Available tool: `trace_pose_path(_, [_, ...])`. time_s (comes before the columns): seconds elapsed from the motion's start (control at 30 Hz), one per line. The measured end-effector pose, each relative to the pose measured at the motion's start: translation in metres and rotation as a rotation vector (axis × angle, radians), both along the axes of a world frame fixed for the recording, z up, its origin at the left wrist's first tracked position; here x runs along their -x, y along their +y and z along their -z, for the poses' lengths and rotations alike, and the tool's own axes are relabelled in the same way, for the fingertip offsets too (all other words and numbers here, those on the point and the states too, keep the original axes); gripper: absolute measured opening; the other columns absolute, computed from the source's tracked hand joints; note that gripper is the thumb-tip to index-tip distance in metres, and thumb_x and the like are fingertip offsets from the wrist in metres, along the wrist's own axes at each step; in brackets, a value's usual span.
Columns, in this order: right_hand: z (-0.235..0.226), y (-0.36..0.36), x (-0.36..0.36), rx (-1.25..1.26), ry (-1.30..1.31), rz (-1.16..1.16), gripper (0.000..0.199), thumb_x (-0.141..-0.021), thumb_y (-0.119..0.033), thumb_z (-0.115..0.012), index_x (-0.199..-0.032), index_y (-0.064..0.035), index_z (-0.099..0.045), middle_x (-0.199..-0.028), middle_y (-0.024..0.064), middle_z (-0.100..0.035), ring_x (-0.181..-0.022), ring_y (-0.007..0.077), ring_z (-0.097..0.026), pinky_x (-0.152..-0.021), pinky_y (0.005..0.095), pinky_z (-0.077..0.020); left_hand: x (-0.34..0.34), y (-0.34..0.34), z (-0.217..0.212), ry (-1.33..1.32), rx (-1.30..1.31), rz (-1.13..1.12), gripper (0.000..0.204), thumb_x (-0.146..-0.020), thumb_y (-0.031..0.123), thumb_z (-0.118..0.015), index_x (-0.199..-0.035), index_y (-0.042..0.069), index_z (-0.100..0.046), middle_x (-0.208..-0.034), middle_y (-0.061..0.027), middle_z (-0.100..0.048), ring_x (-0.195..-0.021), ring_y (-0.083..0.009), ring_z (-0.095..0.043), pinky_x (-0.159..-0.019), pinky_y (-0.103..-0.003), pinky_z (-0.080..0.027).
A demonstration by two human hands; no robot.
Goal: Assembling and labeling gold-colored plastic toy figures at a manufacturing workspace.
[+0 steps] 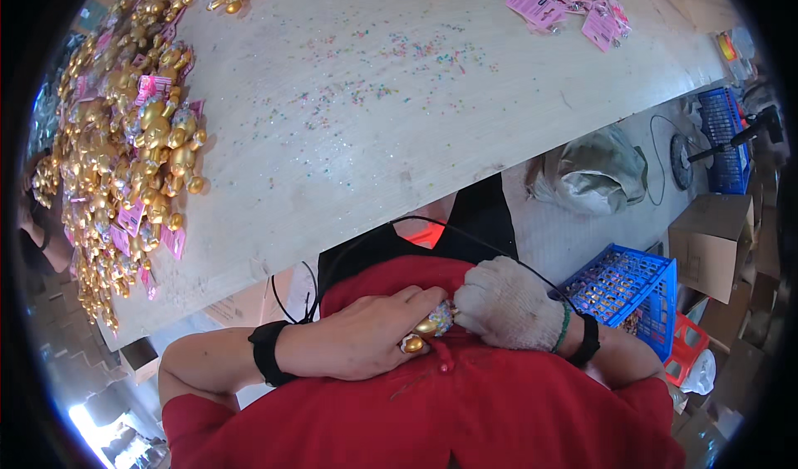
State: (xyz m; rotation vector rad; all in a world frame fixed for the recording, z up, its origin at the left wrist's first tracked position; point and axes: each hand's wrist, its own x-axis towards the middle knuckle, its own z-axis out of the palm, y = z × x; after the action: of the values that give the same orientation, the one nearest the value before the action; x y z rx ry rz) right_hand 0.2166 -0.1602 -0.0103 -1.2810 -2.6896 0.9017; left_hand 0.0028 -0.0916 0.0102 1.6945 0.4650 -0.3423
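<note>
Left hand (357, 333) holds 1 gold toy (426, 326) against the red shirt (332, 419); gloved right hand (511, 303) curls at its beaded end, can't tell if gripping. No tag visible on it, likely unfinished; toy pile (154, 128), partly tagged, looks done; pink cards (536, 5) remain.

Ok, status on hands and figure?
Left hand grips gold figure. Gloved right hand at its speckled end, grip hidden. Black cable arcs beyond both hands.
</note>
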Motion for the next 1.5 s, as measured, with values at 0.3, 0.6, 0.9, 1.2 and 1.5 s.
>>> trace_pose_path(0.3, [0.003,-0.003,0.003,0.13,0.105,0.144,0.014,-0.08,-0.02,-0.059,-0.073,-0.0079,-0.063,-0.078,0.0104,-0.06,-0.083,0.0295,-0.061,-0.071,0.0414,-0.0495,0.006,-0.012,0.006,0.004,-0.036,-0.121,0.062,-0.083,0.012,-0.067,-0.136,0.005,-0.034,-0.118,-0.0211,-0.052,-0.106,-0.0398,-0.057,-0.084,-0.043,-0.051])
trace_pose_path(0.6, [0.012,-0.012,0.004,0.377,0.429,0.447,0.027,-0.092,-0.027,-0.053,-0.08,-0.0034,-0.057,-0.078,0.0162,-0.057,-0.077,0.033,-0.059,-0.068,0.0433,-0.0451,0.007,-0.013,0.003,-0.072,-0.17,-0.122,0.054,-0.079,0.001,-0.061,-0.126,-0.004,-0.034,-0.109,-0.0252,-0.051,-0.095,-0.0438,-0.058,-0.078,-0.048,-0.05])
trace_pose_path(0.9, [0.002,-0.009,0.008,0.642,0.469,0.651,0.024,-0.088,-0.02,-0.056,-0.075,-0.0002,-0.059,-0.064,0.01,-0.057,-0.059,0.0191,-0.057,-0.056,0.0332,-0.0433,0.007,-0.012,-0.002,-0.041,-0.37,-0.059,0.052,-0.081,0.007,-0.06,-0.127,0.0,-0.036,-0.107,-0.0233,-0.053,-0.084,-0.0435,-0.061,-0.069,-0.049,-0.052])
trace_pose_path(1.2, [-0.048,0.036,0.021,0.523,0.563,0.771,0.017,-0.083,-0.013,-0.056,-0.082,0.0028,-0.063,-0.074,0.0054,-0.059,-0.065,0.0108,-0.054,-0.056,0.0275,-0.0421,0.017,0.005,-0.02,-0.328,-0.651,-0.37,0.054,-0.08,0.008,-0.062,-0.126,-0.004,-0.037,-0.102,-0.0223,-0.054,-0.084,-0.0399,-0.06,-0.073,-0.046,-0.05])
trace_pose_path(1.5, [-0.057,0.089,0.015,0.325,1.239,0.916,0.039,-0.085,-0.014,-0.058,-0.12,0.0055,-0.056,-0.094,0.0089,-0.062,-0.079,0.0123,-0.057,-0.069,0.0236,-0.0478,0.116,0.117,-0.063,-0.094,-1.289,-1.004,0.068,-0.076,0.01,-0.076,-0.134,0.006,-0.041,-0.094,-0.016,-0.064,-0.084,-0.0329,-0.066,-0.069,-0.041,-0.053])
